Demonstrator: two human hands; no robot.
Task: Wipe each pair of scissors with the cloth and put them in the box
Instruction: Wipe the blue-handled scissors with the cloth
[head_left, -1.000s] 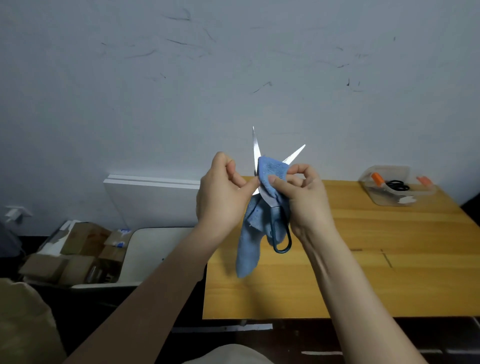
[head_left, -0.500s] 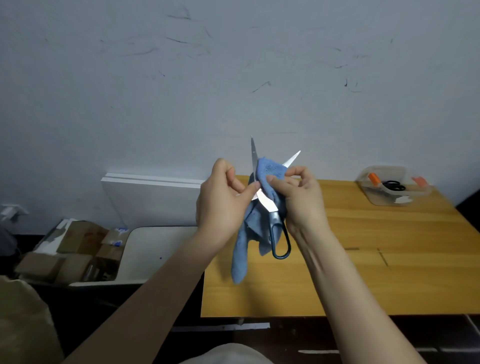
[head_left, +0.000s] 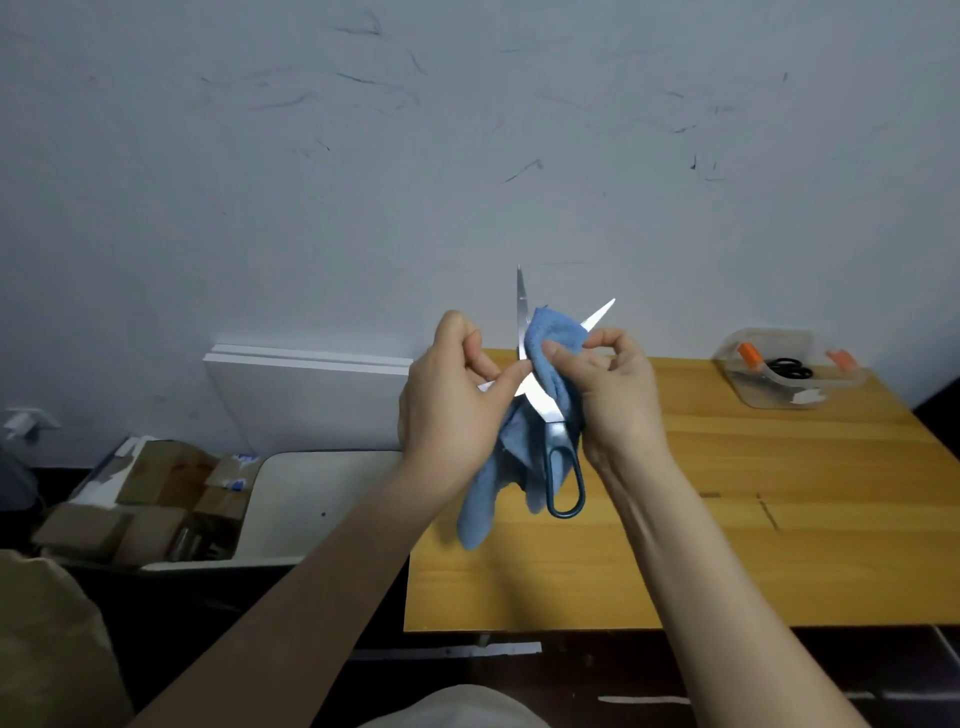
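Your left hand (head_left: 447, 400) pinches the open scissors (head_left: 544, 408) near the pivot, above the table's (head_left: 727, 519) left end. Your right hand (head_left: 621, 400) pinches the limp cloth (head_left: 551, 340) round one blade. The steel is likely stiff, slick and sharp, so grip the handle loops.

Bare forearms run back from the left hand (head_left: 447, 410) and right hand (head_left: 618, 400). Nearer than the table (head_left: 727, 571), pale beige clothing (head_left: 457, 709) shows (similar tan fabric (head_left: 47, 639) sits left of the table).
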